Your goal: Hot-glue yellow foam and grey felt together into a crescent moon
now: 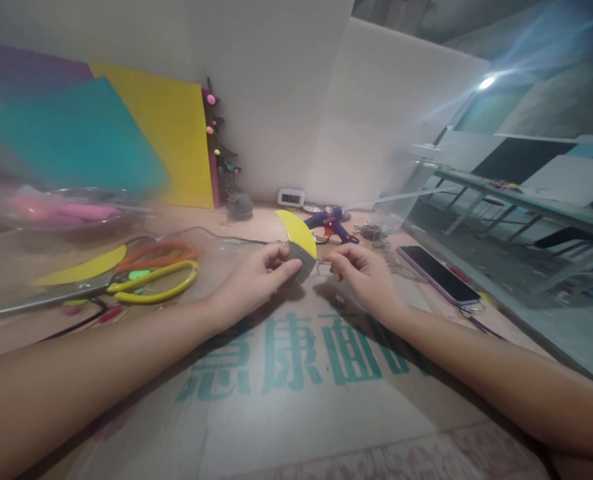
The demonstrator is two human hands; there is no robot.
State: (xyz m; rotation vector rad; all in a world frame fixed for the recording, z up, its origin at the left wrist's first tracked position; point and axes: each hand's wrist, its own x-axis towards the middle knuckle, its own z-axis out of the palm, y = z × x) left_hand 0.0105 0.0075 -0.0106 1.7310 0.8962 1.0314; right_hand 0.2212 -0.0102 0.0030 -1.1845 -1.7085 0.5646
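Observation:
My left hand (271, 270) pinches a crescent-shaped piece (298, 233) between thumb and fingers. Its upper part is bright yellow; the lower part is grey and looks ribbed, like wound cord. Just to the right, my right hand (352, 267) is closed with thumb and forefinger together, close to the grey part. Whatever lies between those fingertips is too small to make out. Behind both hands rests a dark blue glue gun (330, 223). A second yellow crescent (84, 265) lies to the left beside large scissors (154, 283) with yellow and orange handles.
A white digital clock (290, 197) stands by the wall, near a small decorated tree (239, 203). Grey cord (372, 232) lies coiled behind my right hand, and a phone (439, 275) is at the right edge. Coloured sheets (176, 147) lean at left behind a bowl (71, 210) with pink things.

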